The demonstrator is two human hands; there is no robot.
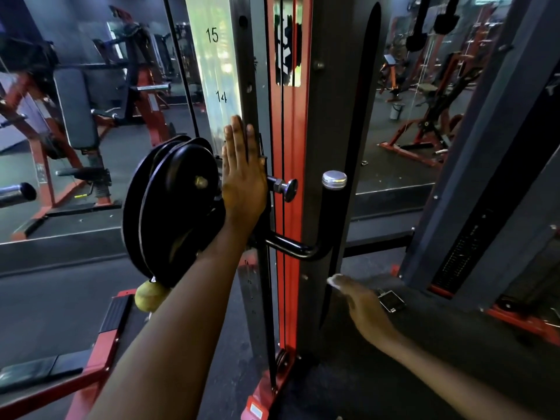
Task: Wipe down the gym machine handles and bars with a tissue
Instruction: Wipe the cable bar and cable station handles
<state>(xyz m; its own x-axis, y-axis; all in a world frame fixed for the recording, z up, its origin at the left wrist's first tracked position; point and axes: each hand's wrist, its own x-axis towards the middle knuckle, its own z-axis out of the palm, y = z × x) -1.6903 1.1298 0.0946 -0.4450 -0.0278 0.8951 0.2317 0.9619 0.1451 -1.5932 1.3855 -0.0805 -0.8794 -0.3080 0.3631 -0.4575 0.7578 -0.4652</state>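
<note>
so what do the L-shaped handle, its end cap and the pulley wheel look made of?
L-shaped handle: likely steel tube, glossy black coat; sharp highlights along the bend.
End cap: bare metal, maybe aluminium; bright silver sheen.
Pulley wheel: black, semi-gloss; plastic or coated metal, can't tell.

Two hands, left (242, 177) and right (363, 307), one black handle (328, 219), one pulley (172, 207).

Pulley wheels (172, 207): black, glossy, smooth, plastic or coated metal; cannot tell which. Numbered upright rail (216, 71): bright polished metal, mirror-like. Pop-pin knob (286, 189): bare steel, satin sheen. L-shaped handle (306, 247): glossy black painted tube, with a brushed silver metal end cap (334, 179). Central column strip (298, 177): smooth red paint. Ball stopper (150, 295): dull yellow-green, matt, scuffed. Floor (60, 298): dark, matt, rubber-like.
</note>
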